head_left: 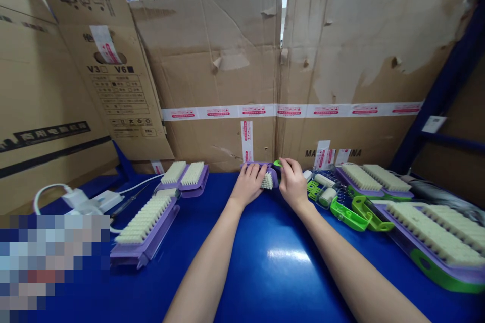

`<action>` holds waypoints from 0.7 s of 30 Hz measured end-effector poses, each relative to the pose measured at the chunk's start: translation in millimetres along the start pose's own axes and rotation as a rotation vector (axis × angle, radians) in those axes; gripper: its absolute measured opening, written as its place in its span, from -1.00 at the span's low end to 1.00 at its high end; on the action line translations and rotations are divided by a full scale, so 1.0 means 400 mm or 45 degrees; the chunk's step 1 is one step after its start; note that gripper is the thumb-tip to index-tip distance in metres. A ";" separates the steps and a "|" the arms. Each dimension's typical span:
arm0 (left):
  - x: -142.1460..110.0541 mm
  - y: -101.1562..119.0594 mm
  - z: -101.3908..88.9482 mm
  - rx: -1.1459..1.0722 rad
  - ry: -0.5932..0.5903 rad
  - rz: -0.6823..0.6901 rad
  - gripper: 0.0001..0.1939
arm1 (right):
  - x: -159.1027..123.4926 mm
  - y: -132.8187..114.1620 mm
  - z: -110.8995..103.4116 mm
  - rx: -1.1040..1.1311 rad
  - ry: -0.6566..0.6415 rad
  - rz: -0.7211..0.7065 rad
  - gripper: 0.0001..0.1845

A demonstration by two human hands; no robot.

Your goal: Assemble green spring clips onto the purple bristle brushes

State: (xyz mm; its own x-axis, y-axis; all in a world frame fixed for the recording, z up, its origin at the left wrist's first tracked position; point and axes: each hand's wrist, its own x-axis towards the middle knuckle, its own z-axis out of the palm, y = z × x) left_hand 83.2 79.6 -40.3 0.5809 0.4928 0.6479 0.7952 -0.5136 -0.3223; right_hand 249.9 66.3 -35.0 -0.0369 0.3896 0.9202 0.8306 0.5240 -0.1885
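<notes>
Nearest, the blue surface (261, 282), a patch of glare on it; lower left corner blurred out by blocks. Near right, a large brush (432, 232): purple base, two pale bristle blocks facing up, green end (443, 275) toward the near side. Near left, a long brush (144, 222), purple, bristles up, lying aslant; beside it a white adapter (81, 198) with cable. Further in on the right, two green handles (348, 213), loose, close together, just beside the large brush. Behind them a cluster of small parts (322, 186), some green, some white, with springs. Back right, another purple brush (375, 179), bristles up; back left, a two-block brush (184, 176), just past the long one. Middle, at the far edge: small purple brush (267, 180). Left hand (249, 181) lies over it, fingers curled across and gripping, bristles showing past the fingertips. Right hand (293, 181) nearly closed, fingers pinching a green piece (278, 163) at that brush's right end. Beyond, upright cardboard (220, 60), torn at places, crossed by white-and-red tape (227, 112).
</notes>
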 end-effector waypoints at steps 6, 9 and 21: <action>-0.001 0.000 -0.002 0.039 -0.009 0.051 -0.39 | -0.010 0.004 0.013 0.099 -0.060 -0.069 -0.60; -0.001 0.000 -0.002 0.037 -0.015 0.030 -0.38 | -0.009 0.001 0.014 0.166 -0.076 -0.078 -0.59; 0.001 -0.007 -0.009 -0.046 0.008 0.033 -0.46 | -0.019 -0.007 0.022 0.382 -0.303 -0.066 -0.44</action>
State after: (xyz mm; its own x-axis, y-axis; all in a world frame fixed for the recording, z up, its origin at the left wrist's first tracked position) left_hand 80.7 78.8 -36.8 0.6002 0.4744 0.6440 0.7728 -0.5515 -0.3140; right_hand 243.0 68.7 -44.4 -0.2319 0.5033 0.8324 0.6260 0.7322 -0.2683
